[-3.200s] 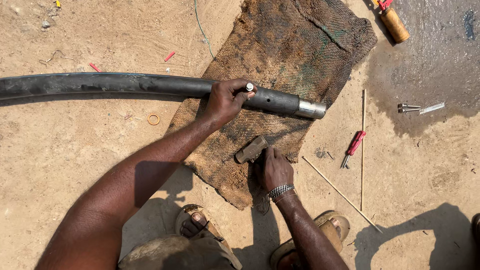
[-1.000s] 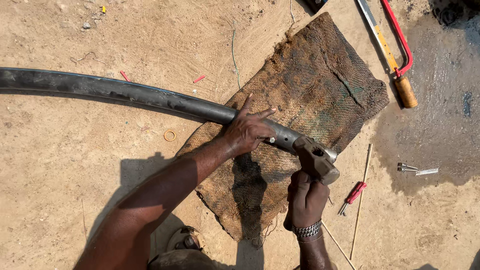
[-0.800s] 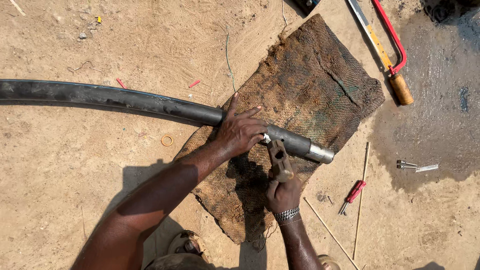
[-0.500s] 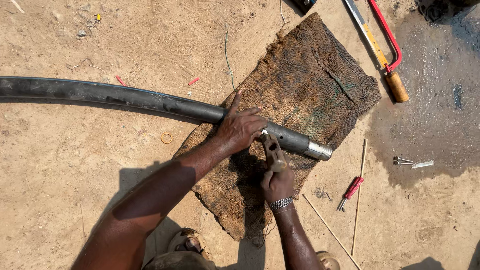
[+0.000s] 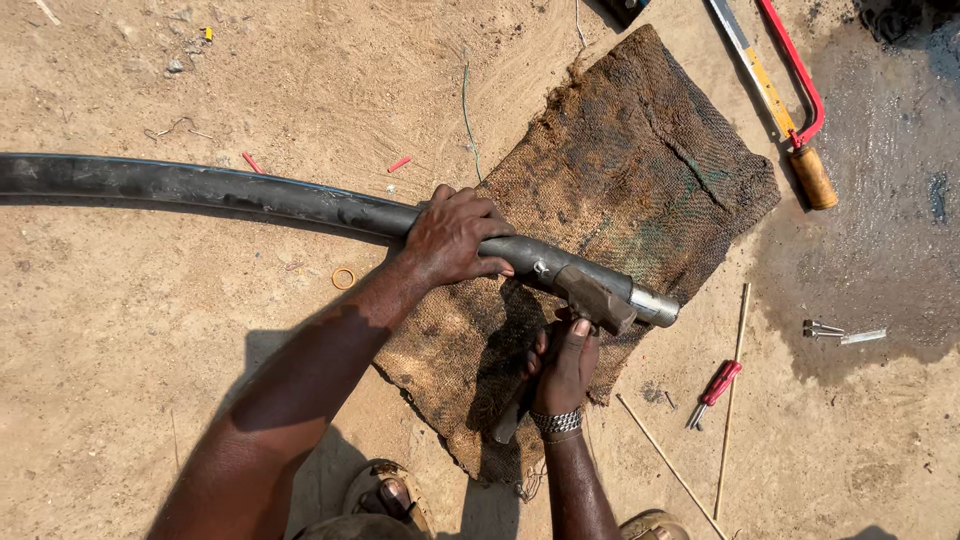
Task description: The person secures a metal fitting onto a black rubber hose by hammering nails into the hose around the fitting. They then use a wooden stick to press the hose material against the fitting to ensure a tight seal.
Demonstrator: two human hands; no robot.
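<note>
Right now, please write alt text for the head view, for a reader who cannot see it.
A left hand presses a long black pipe onto a burlap sack on sandy ground, while the right hand holds a hammer against the pipe's metal end. A hacksaw lies nearby.

Both arms are bare, no sleeves showing. The right hand [image 5: 566, 362] wears a silver metal-link watch band [image 5: 556, 422] at the wrist. The left hand [image 5: 455, 238] wears nothing. Sandals [image 5: 385, 492] on the 2 feet.

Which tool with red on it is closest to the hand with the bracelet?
The small red screwdriver, lying on the dirt just right of the right hand. The red-framed hacksaw lies far off, at the top beside the sack.
</note>
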